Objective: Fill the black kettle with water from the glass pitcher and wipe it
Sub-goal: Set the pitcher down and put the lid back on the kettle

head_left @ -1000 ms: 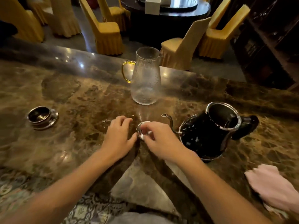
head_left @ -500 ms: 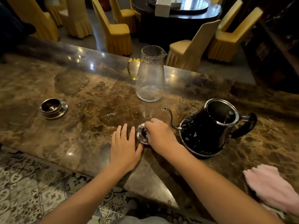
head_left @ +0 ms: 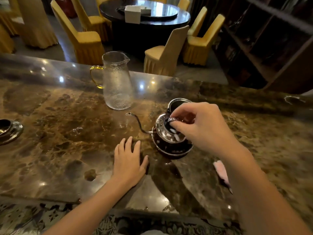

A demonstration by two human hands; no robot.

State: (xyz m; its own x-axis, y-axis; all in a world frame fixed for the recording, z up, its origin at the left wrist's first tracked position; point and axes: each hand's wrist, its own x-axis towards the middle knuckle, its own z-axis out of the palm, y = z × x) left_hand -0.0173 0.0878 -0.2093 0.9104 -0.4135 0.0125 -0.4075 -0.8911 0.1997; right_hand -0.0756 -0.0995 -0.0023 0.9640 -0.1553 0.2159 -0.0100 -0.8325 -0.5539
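The black kettle (head_left: 171, 146) with a thin gooseneck spout (head_left: 138, 122) stands on the marble counter (head_left: 50, 133), mostly hidden behind my right hand. My right hand (head_left: 201, 128) pinches the knob of a round silver lid (head_left: 167, 133) and holds it tilted in front of the kettle's open steel rim (head_left: 177, 103). My left hand (head_left: 129, 161) lies flat on the counter, fingers spread, just left of the kettle. The clear textured glass pitcher (head_left: 117, 83) with an amber handle stands upright behind the spout; little water shows in it.
A pink cloth (head_left: 221, 172) lies on the counter under my right forearm. A shiny metal dish (head_left: 9, 131) sits at the far left edge. Beyond the counter are yellow-covered chairs (head_left: 84, 39), a dark round table and dark shelving on the right.
My right hand has picked the silver lid up off the counter and carried it right to the kettle. My left hand has stayed flat on the counter. The view has shifted right.
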